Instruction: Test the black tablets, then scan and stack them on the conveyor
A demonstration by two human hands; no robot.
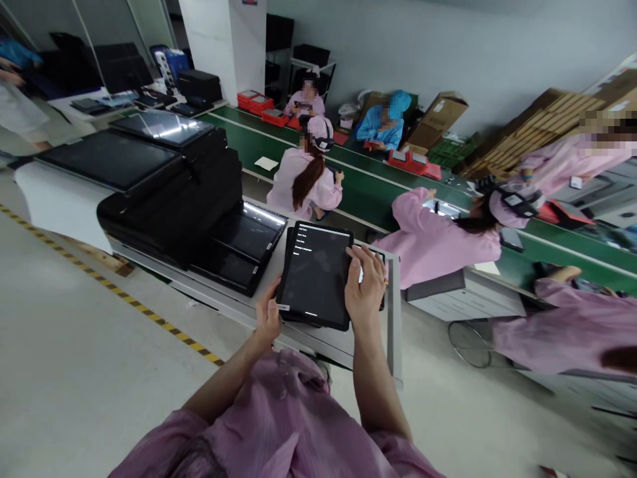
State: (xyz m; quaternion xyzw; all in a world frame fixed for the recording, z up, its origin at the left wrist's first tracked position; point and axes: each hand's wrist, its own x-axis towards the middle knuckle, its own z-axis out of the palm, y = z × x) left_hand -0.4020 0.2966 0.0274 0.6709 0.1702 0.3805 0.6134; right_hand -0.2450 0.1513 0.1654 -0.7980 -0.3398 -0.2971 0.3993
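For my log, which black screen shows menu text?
The black rectangular tablet at your bare left hand; the glossy black panels left of it show none.

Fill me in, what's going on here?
A person at a pale bench is handling a dark tablet. The left hand holds its lower left edge, while the right hand is at the right edge, fingers over the screen's margin. The screen is on, with a short text menu at upper left. Large dark panels are piled on the bench to the left. Beyond, co-workers in pink sit along a green work line.
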